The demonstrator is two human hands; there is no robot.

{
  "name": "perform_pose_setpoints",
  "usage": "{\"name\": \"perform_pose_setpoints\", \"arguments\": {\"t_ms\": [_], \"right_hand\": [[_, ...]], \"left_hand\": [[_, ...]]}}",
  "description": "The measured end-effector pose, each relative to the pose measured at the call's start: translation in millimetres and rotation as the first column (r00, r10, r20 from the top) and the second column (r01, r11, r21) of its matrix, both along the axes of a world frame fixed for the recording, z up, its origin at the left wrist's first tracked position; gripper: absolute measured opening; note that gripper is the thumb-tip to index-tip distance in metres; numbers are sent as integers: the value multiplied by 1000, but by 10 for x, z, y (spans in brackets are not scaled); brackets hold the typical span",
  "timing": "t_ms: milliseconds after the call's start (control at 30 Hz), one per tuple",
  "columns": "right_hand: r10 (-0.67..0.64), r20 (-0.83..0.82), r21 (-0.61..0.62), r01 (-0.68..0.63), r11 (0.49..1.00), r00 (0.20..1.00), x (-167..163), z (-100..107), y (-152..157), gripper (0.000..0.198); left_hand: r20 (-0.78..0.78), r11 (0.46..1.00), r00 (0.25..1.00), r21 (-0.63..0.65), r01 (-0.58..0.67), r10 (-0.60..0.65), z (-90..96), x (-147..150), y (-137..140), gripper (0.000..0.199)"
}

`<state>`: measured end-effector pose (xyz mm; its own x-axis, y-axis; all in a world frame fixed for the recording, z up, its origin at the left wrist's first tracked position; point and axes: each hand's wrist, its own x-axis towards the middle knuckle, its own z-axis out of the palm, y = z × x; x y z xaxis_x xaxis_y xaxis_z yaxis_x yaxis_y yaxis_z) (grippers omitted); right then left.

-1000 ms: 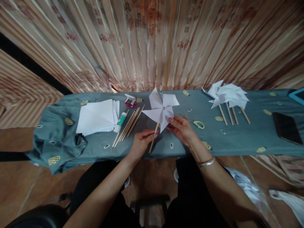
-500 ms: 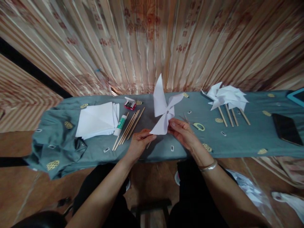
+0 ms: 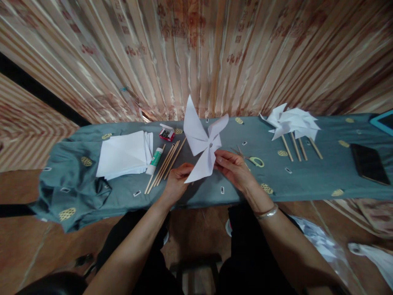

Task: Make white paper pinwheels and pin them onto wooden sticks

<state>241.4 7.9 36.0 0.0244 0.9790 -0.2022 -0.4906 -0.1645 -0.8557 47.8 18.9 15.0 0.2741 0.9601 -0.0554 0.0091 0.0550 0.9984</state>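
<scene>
Open red box point(image 3: 166, 134): contents unclear | right hand point(image 3: 236, 169): holding pinwheel point(image 3: 199, 141)

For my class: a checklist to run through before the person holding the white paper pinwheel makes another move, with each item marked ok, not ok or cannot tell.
1. Right hand on the pinwheel, near its hub: ok.
2. Left hand gripping firmly: cannot tell; the lower blade hides its fingertips.
3. Scissors out of both hands: ok, lying on the cloth beyond the right hand.
4. Small red box closed: not ok, its flap stands up.
5. Paper stack squared: not ok, sheets stick out unevenly.
6. Glue stick tightly capped: cannot tell at this size.
</scene>
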Motion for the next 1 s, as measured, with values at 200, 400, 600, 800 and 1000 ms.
{"name": "perform_pose_setpoints", "arguments": {"t_ms": [200, 400, 600, 800, 1000], "right_hand": [[-1, 3, 4, 1, 1000, 1000, -26, -4, 5, 34], [74, 58, 13, -75, 997, 996, -42, -9, -16, 32], [175, 117, 22, -179, 984, 978, -97, 3, -66, 40], [334, 204, 65, -353, 933, 920, -105, 73, -131, 32], [487, 229, 46, -509, 860, 843, -32, 135, -155, 31]], "left_hand": [[48, 1000, 999, 19, -1, 0, -21, 1, 10, 20], [29, 998, 998, 20, -52, 51, -84, -4, 19, 19], [9, 1000, 1000, 6, -15, 15, -30, -4, 18, 19], [-5, 999, 1000, 31, 14, -14, 15, -25, 17, 17], [-14, 1000, 1000, 23, 18, -18, 81, -25, 0, 17]]}}
